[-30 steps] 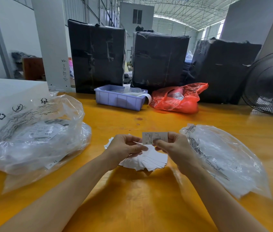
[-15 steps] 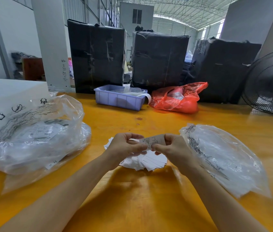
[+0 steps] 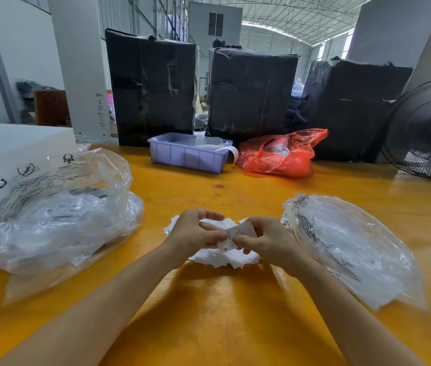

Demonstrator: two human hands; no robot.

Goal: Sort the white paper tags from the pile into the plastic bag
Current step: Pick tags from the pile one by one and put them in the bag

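Over the pile of white tags [image 3: 218, 257] on the near table, the left hand [image 3: 196, 235] and right hand [image 3: 264, 240] both pinched one printed tag [image 3: 237, 235], apparently mid-sort, next needing transfer into the plastic bag [image 3: 351, 247] at right.

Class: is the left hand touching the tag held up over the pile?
Touching. The head view shows the left hand pinching the tag at its left edge.

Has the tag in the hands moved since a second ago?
Yes. The tag has dropped and tilted, now lower against the pile than before.
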